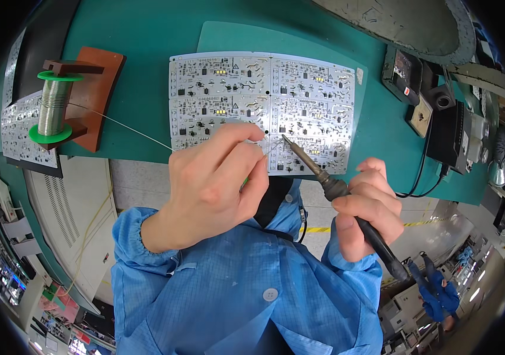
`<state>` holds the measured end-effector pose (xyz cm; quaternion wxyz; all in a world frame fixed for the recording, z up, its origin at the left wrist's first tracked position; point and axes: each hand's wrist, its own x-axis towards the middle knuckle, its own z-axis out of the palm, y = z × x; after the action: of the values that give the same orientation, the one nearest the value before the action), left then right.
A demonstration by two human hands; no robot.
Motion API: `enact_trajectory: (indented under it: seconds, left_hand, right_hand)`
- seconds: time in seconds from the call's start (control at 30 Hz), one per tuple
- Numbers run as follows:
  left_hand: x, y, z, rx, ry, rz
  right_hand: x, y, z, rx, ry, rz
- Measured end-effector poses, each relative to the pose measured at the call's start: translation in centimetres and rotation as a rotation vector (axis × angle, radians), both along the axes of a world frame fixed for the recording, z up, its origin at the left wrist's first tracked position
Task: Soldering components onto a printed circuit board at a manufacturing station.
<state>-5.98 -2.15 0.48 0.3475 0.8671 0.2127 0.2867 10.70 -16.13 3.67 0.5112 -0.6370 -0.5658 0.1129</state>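
A white circuit board panel (220, 80), filled with small components, lies on the green mat in front of me. My left hand (220, 177) is closed in a pinch over the panel's near left part, shut on solder wire (140, 131) that runs back to a spool (55, 106) with green flanges. In my right hand (371, 213) is a soldering iron (317, 168), gripped by its black handle. Its tip points at the near middle of the panel, close to my left fingertips. Whether the tip touches the board I cannot tell.
The spool sits on a brown stand (102, 94) at the left. Beyond it is another board panel (22, 127). A black soldering station (456, 136) and a sponge holder (420, 116) stand at right, below a grey metal arm (406, 26). A person in blue (439, 296) is farther off.
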Motion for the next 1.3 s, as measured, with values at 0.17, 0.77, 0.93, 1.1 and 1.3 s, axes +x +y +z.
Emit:
enact_trajectory:
  seconds: [0.17, 0.77, 0.93, 1.1, 1.3]
  left_hand:
    - [0.1, 0.1, 0.1, 0.016, -0.015, 0.004]
    - [1.9, 2.9, 0.3, 0.054, -0.035, 0.071]
    - [2.1, 3.0, 0.1, 0.017, 0.008, 0.027]
    - [2.2, 3.2, -0.1, 0.023, 0.003, 0.029]
    - [2.2, 3.2, -0.2, 0.014, 0.018, 0.024]
  right_hand:
    - [0.0, 0.2, 0.1, 0.004, 0.002, -0.001]
    - [1.4, 1.7, -0.3, 0.050, 0.019, -0.055]
    - [1.5, 2.1, -0.3, -0.023, -0.007, -0.013]
    - [1.5, 2.3, -0.3, -0.039, -0.018, -0.011]
    - [1.3, 2.8, -0.6, 0.020, -0.001, -0.032]
